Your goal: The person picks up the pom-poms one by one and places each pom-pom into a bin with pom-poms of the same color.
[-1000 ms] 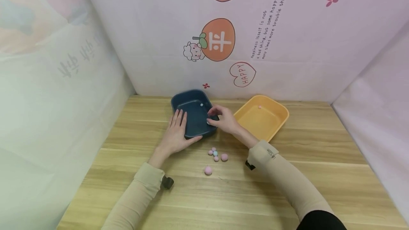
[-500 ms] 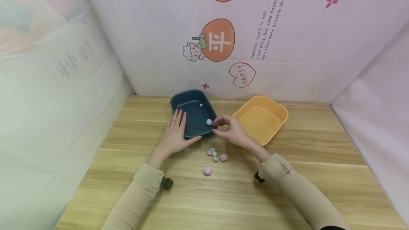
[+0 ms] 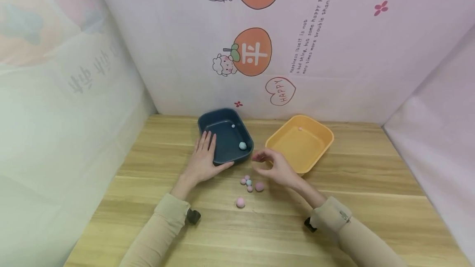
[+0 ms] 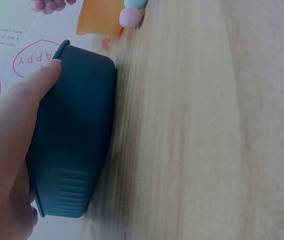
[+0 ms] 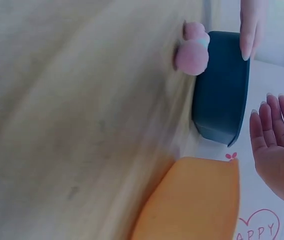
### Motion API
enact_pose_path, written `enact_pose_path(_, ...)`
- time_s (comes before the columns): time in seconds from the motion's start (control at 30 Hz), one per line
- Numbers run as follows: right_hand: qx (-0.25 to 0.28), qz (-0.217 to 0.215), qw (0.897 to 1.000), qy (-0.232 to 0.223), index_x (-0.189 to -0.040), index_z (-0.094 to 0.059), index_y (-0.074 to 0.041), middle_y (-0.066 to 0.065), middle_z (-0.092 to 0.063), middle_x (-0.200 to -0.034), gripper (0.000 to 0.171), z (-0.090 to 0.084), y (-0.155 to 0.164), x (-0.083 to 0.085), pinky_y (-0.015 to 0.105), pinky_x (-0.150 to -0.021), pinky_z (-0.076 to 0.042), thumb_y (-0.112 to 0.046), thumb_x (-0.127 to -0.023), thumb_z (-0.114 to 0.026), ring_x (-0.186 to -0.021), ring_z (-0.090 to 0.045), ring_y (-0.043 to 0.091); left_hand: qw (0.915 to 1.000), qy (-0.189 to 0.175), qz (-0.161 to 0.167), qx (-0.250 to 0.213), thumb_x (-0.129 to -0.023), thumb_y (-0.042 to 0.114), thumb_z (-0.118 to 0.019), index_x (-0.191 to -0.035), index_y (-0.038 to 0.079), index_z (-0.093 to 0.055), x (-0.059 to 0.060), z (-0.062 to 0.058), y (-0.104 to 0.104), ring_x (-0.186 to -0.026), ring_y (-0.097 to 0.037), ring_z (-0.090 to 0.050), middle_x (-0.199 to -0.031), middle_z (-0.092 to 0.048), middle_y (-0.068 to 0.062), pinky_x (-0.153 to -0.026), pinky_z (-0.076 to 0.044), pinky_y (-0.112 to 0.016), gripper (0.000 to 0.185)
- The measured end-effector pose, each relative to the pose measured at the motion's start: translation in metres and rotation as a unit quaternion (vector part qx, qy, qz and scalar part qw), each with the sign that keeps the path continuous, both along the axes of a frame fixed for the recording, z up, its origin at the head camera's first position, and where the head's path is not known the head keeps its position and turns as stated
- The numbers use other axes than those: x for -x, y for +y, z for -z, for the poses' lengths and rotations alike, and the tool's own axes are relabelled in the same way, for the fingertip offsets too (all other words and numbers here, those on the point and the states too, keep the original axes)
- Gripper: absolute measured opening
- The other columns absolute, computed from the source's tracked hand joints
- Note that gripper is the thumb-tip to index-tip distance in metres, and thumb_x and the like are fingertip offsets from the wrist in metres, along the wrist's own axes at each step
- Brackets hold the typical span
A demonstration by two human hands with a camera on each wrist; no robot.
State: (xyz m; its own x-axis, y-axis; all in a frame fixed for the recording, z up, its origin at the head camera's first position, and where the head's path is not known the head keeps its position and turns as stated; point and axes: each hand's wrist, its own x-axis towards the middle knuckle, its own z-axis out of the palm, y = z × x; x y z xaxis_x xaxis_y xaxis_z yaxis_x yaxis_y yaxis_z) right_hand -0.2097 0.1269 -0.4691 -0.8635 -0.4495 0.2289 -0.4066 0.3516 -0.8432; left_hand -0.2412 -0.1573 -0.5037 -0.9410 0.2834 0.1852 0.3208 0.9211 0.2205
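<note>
In the head view my left hand [image 3: 204, 158] rests on the dark blue tray [image 3: 245, 158], straight fingers over its left rim and thumb along its front rim. The left wrist view shows that thumb [image 4: 39, 82] on the tray's edge. Inside the tray lie a larger light blue ball [image 3: 243, 146] and a tiny pale one [image 3: 233, 126]. My right hand [image 3: 278, 169] hovers between this tray and the yellow tray [image 3: 313, 164], holding nothing, fingers and thumb apart. Below it on the table are a pink ball [image 3: 259, 186] and a cluster of small pink balls around a light blue ball [image 3: 249, 183].
A further pink ball [image 3: 240, 202] lies nearer me on the wooden table [image 3: 259, 234]. One tiny pink ball [image 3: 300, 129] sits inside the yellow tray. A printed white cloth [image 3: 185, 52] rises behind the table, with more cloth at both sides.
My right hand has let go of the larger light blue ball inside the blue tray and withdrawn toward me and right. My left hand has stayed on the tray.
</note>
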Motion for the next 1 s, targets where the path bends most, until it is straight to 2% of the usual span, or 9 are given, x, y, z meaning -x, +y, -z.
enact_pose_path(0.13, -0.016, -0.015, 1.0, -0.005, -0.111, -0.064, -0.005, 0.013, -0.069, -0.11, 0.032, 0.007, 0.003, -0.005, 0.05, -0.095, -0.051, -0.009, -0.082, -0.077, -0.105, -0.063, 0.032, 1.0, -0.001, -0.003, 0.003, -0.074, 0.09, -0.042, -0.157, 0.008, -0.011, 0.0, 0.001, 0.0, -0.155, -0.028, 0.0, -0.166, -0.002, -0.012, -0.124, -0.016, -0.052, 0.12)
enact_pose_path(0.37, -0.058, -0.035, 0.996, -0.053, -0.115, -0.062, -0.005, 0.014, -0.066, -0.115, 0.037, 0.019, 0.007, -0.013, 0.05, -0.096, -0.052, -0.016, -0.083, -0.077, -0.107, -0.064, 0.031, 1.0, 0.008, 0.0, 0.005, -0.074, 0.09, -0.042, -0.156, 0.007, -0.013, 0.002, 0.001, 0.001, -0.154, -0.033, -0.008, -0.165, -0.004, -0.013, -0.123, -0.018, -0.053, 0.12)
enact_pose_path(0.47, -0.063, -0.043, 0.995, -0.062, -0.115, -0.062, -0.004, 0.013, -0.066, -0.115, 0.038, 0.022, 0.008, -0.015, 0.049, -0.095, -0.053, -0.017, -0.083, -0.077, -0.107, -0.065, 0.031, 1.0, 0.007, -0.001, 0.006, -0.074, 0.09, -0.041, -0.156, 0.008, -0.012, 0.003, 0.001, 0.001, -0.154, -0.033, -0.007, -0.166, -0.002, -0.013, -0.123, -0.018, -0.053, 0.12)
enact_pose_path(0.73, -0.091, -0.072, 0.991, -0.063, -0.115, -0.063, -0.007, 0.008, -0.068, -0.113, 0.037, 0.031, 0.005, -0.012, 0.037, -0.088, -0.055, -0.022, -0.084, -0.077, -0.1, -0.065, 0.023, 0.9999, 0.011, -0.004, 0.012, -0.073, 0.092, -0.038, -0.157, 0.008, -0.013, 0.004, -0.001, 0.0, -0.154, -0.032, -0.007, -0.166, -0.001, -0.012, -0.123, -0.018, -0.053, 0.121)
enact_pose_path(1.0, -0.096, -0.068, 0.993, -0.032, -0.108, -0.066, -0.006, 0.007, -0.068, -0.106, 0.031, 0.041, -0.004, -0.014, 0.036, -0.084, -0.056, -0.018, -0.082, -0.078, -0.095, -0.065, 0.022, 1.0, 0.007, -0.003, 0.003, -0.073, 0.091, -0.041, -0.156, 0.007, -0.013, 0.001, 0.003, 0.001, -0.154, -0.034, -0.008, -0.165, -0.004, -0.014, -0.122, -0.019, -0.055, 0.121)
